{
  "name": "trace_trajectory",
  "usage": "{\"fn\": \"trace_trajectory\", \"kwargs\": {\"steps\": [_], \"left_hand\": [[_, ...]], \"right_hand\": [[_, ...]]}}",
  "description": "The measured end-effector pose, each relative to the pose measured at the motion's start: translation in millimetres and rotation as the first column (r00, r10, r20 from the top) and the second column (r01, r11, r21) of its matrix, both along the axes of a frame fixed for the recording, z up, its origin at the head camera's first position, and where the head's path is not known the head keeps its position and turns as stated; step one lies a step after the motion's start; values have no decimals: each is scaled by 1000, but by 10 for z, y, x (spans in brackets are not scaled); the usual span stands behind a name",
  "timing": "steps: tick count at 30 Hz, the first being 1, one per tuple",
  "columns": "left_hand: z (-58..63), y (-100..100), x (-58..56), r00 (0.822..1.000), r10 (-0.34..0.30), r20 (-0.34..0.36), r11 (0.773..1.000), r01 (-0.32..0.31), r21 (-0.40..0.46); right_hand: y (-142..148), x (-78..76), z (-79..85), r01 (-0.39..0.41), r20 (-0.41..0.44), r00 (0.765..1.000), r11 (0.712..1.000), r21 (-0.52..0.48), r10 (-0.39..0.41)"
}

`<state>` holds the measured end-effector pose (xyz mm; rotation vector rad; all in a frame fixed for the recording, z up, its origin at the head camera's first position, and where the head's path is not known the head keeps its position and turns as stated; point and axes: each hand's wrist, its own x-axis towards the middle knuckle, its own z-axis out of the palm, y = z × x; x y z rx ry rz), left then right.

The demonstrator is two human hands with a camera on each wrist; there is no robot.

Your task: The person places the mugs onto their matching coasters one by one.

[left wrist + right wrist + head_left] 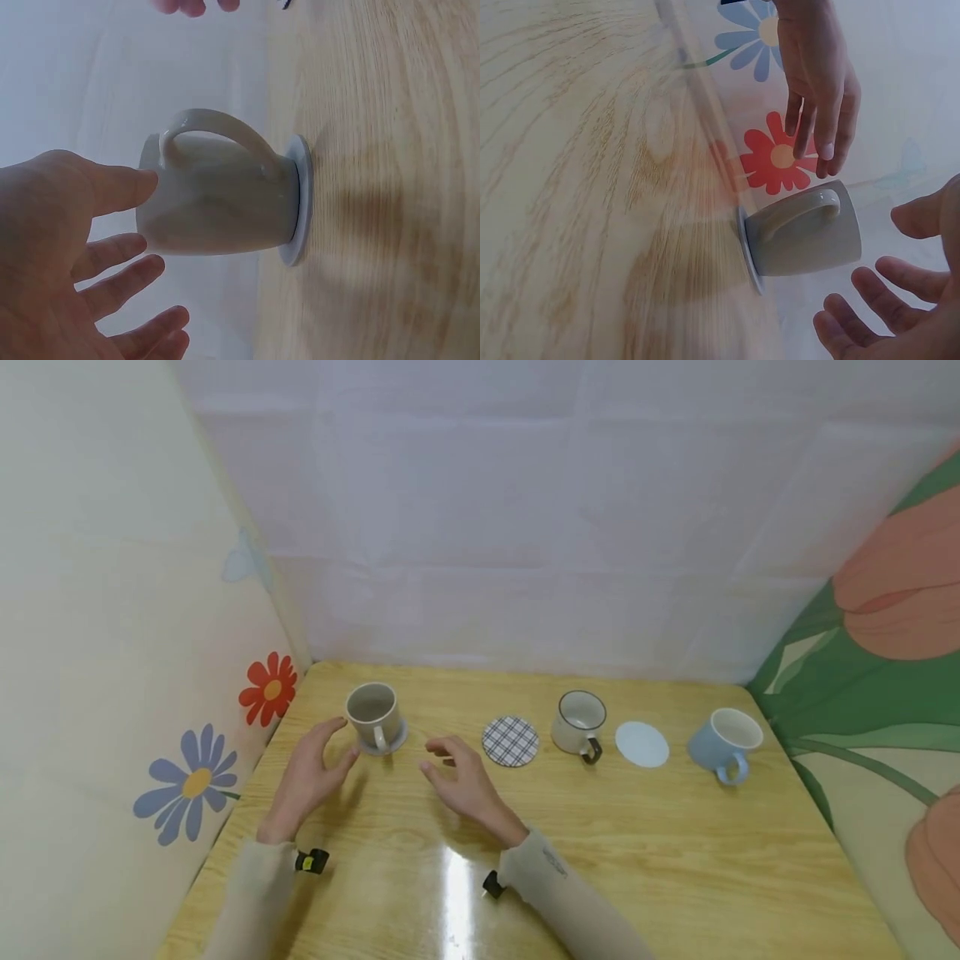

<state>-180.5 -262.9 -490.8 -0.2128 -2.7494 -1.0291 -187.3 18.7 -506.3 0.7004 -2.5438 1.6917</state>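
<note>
A grey mug (372, 714) stands upright on a round light-grey coaster (397, 739) at the table's left, its handle toward me. Just left of it is my left hand (311, 777), fingers spread and relaxed, holding nothing. In the left wrist view, the thumb overlaps the rim side of the mug (225, 202); whether it touches I cannot tell. My right hand (467, 783) hovers to the right of the mug with loosely bent fingers and nothing in them. A gap separates its fingertips from the mug (810, 236) in the right wrist view.
Rightward along the wooden table (600, 860) lie a plaid round coaster (510, 741), a white mug (577, 727) with dark rim and handle, a pale blue round coaster (642, 744) and a blue mug (716, 747). Cloth-covered walls (525, 527) stand behind and at both sides.
</note>
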Motion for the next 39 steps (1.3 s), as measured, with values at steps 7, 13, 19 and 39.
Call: {"fn": "trace_trajectory", "kwargs": {"steps": [7,13,19,39], "left_hand": [[-29,59,82,999,-5,-37,1000,5,17],[-33,122,128,998,-2,-64,1000,2,8],[-69,167,116,989,-3,-147,1000,-2,-31],[-18,317,115,953,-36,-300,999,33,-16]], "right_hand": [[73,58,-13,3,-28,1000,1000,-20,-3],[161,117,-28,45,-34,998,998,-32,-46],[288,141,-37,73,-39,996,997,-31,-74],[644,218,66,118,-82,989,993,-30,-120]]}}
